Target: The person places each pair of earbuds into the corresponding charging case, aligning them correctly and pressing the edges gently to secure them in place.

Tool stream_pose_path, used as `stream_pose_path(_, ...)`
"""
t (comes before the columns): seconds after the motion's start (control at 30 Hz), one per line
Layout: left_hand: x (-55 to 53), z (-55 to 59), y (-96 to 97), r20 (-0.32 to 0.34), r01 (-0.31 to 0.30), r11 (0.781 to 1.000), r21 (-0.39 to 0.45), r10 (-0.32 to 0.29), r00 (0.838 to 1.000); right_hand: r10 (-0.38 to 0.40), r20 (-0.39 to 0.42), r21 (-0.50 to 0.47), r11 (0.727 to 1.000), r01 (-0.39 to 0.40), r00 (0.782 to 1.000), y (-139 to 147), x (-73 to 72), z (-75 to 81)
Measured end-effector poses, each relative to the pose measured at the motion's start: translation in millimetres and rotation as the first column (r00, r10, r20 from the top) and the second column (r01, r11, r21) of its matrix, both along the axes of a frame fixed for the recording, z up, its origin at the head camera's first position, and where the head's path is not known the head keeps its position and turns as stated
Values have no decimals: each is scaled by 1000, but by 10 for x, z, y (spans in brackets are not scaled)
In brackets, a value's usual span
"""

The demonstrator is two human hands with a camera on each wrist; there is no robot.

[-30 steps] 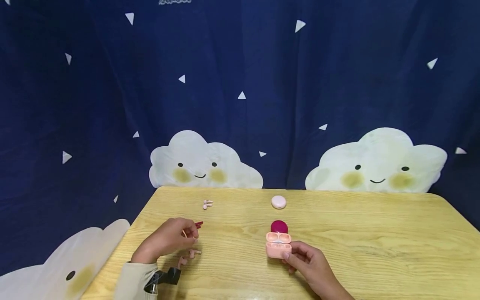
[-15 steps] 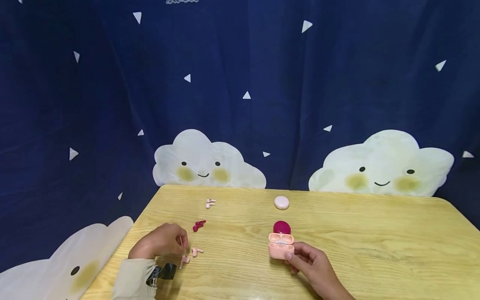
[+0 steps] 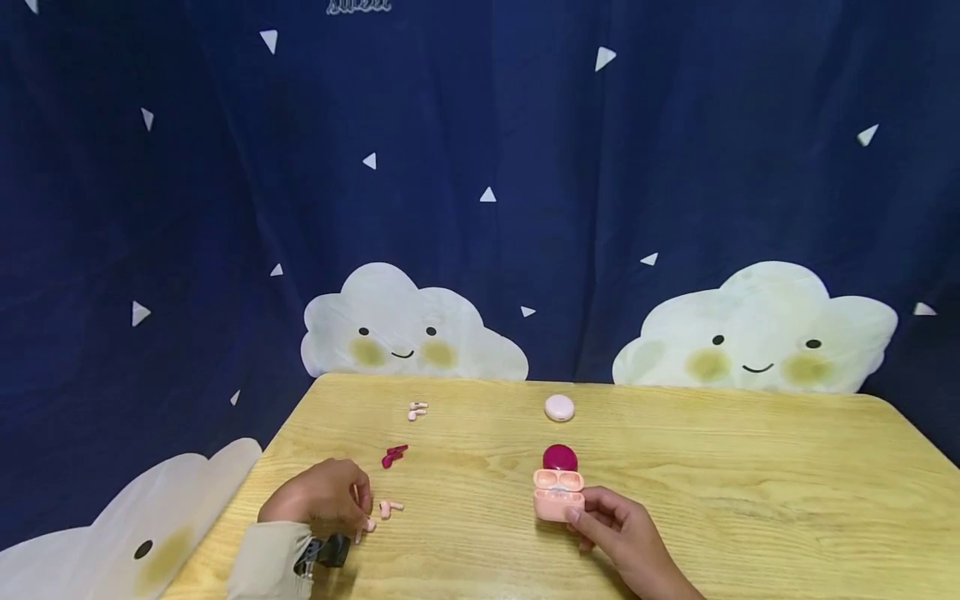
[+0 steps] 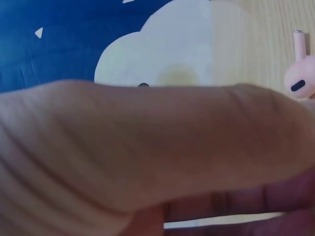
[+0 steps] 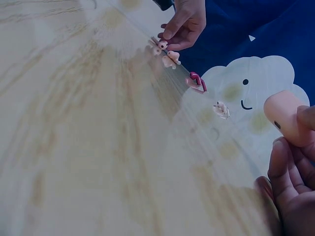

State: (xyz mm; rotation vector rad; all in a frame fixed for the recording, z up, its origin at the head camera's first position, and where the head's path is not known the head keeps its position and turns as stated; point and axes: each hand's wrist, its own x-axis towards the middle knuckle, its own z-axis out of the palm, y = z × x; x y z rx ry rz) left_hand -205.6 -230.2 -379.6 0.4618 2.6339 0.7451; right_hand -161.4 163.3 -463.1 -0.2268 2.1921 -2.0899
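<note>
In the head view my left hand [image 3: 330, 492] is low over the table's left side, its fingertips right at a light pink earbud [image 3: 367, 526]. The left wrist view has my thumb across most of the picture, its tip beside that earbud [image 4: 301, 78]; I cannot tell whether thumb and fingers pinch it. A second light pink earbud [image 3: 386, 509] lies just to its right. My right hand [image 3: 618, 529] grips a pink earbud charging case [image 3: 557, 505] by its right side, lid raised and both lid hollows showing. The right wrist view gives the case [image 5: 288, 118] between thumb and fingers.
Beyond the left hand lie two magenta earbuds [image 3: 393, 455], and farther back two pale pink ones [image 3: 416, 411]. A round magenta case [image 3: 560, 457] stands right behind the held case, a pale pink round one [image 3: 558, 407] farther back. A cloud-print curtain [image 3: 480, 208] hangs behind the table [image 3: 750, 492].
My left hand has moved back toward me, uncovering the magenta earbuds, and has come down to the nearest light pink earbud. The right hand keeps its hold on the case.
</note>
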Motion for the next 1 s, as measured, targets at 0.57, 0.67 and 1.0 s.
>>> stream_pose_path(0.57,11,-84,25,94,-117,993,-11,118,989,-4,27,10,1000,4,1000,-5,9,11)
stream_pose_path(0.67,27,-71,42,126,-157,988,2,156,980,-11,24,27,1000,11,1000,-1,6,4)
stream_pose_path(1.0,-11,-80,-18,77,-28,1000,1,28,997,-9,30,9,1000,8,1000,5,5,1)
